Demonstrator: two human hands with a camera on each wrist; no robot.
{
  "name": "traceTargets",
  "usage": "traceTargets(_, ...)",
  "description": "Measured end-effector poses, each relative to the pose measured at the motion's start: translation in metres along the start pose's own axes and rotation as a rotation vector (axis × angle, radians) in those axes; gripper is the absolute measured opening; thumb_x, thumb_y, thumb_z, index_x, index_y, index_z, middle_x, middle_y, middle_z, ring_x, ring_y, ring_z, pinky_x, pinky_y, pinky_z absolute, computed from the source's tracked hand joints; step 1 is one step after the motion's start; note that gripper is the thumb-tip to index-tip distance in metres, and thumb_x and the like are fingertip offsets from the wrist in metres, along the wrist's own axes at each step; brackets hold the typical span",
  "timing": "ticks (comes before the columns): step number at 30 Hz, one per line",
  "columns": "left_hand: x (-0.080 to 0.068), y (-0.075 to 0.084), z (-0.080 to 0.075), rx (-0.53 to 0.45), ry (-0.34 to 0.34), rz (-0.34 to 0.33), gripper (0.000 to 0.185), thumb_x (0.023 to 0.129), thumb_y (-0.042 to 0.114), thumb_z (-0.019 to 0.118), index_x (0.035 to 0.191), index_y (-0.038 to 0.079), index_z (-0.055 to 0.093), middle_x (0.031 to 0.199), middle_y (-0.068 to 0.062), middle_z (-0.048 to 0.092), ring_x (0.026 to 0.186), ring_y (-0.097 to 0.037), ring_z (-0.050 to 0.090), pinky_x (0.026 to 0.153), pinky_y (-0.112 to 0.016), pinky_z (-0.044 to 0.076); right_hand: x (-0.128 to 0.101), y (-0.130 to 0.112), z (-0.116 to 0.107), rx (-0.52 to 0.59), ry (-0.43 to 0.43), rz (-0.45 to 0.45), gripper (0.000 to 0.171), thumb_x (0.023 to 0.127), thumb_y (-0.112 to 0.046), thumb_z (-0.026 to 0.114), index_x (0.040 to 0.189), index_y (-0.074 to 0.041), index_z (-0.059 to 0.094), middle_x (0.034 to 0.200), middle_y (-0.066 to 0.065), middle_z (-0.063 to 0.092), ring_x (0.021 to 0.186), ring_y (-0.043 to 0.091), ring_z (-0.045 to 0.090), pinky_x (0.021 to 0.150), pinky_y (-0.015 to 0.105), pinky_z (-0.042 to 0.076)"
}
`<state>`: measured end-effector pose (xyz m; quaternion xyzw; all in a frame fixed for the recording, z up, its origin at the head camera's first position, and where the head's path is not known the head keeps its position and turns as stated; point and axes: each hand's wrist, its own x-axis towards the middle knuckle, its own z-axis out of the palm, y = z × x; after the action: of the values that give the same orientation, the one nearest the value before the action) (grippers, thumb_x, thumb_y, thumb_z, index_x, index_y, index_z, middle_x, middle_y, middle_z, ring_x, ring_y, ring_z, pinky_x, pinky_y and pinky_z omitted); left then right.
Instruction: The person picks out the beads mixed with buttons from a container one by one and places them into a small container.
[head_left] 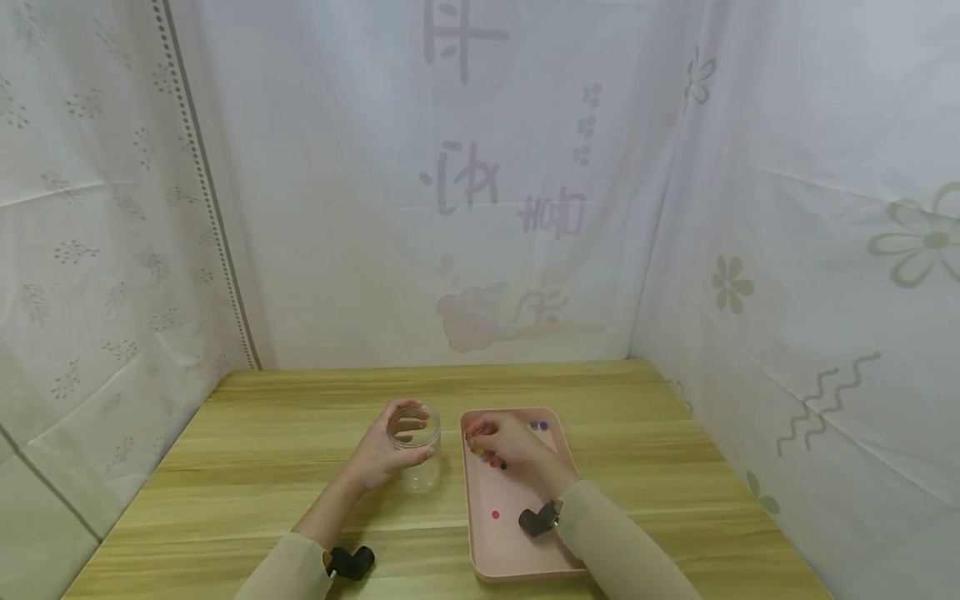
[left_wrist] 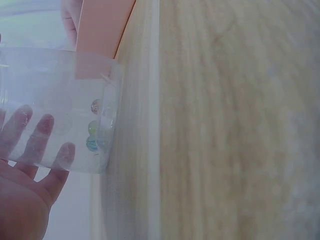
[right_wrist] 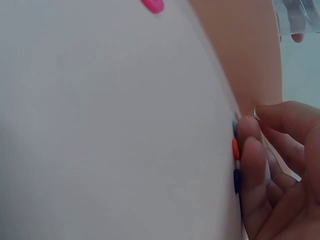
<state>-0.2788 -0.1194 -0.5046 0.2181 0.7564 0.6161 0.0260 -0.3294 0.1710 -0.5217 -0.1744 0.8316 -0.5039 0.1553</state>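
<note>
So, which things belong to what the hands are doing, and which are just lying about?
Seemingly part of the job:
clear jar, held by the left hand
glassy beads in it
pink tray, the right hand in it
coloured pieces there

Apparently just around:
printed curtains
wood-grain table
black wrist devices

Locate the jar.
In the head view, the jar is just left of the pink tray, in the left hand's grip; the left wrist view shows beads inside, near its base.
</note>
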Motion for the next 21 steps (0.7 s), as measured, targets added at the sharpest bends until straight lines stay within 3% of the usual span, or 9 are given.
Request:
traceTargets(7,0.001,0.001,-0.001,-0.005,-0.008,-0.001,0.079,0.095,0.013,0.087,0.158,0.006,0.039,0.154,-0.026,0.057,0.139,-0.053,0.058,0.118,-0.067,0.047,-0.002,-0.009,-0.001,0.003,-0.022,0.028,0.019,0.104,-0.014,0.072,0.121,-0.009,0.075,0.095,0.004,0.075,0.068,0.015,0.069,0.056,0.027,0.057)
traceTargets(13,0.000,0.001,-0.001,0.000,-0.012,-0.013,0.081,0.095,0.014,0.087,0.159,0.007,0.038,0.155,-0.026,0.056,0.140,-0.052,0.057,0.112,-0.061,0.055,-0.008,-0.017,-0.009,0.034,-0.024,0.036,0.018,0.107,-0.019,0.069,0.123,-0.010,0.074,0.098,0.011,0.074,0.072,0.019,0.068,0.063,0.031,0.059)
traceTargets(21,-0.001,-0.001,0.000,0.016,-0.004,0.001,0.083,0.094,0.015,0.087,0.159,0.003,0.037,0.153,-0.026,0.057,0.138,-0.050,0.060,0.119,-0.066,0.047,-0.014,-0.022,-0.017,0.097,0.023,0.033,0.027,0.109,-0.021,0.070,0.131,-0.006,0.072,0.112,0.021,0.074,0.078,0.022,0.074,0.066,0.035,0.064)
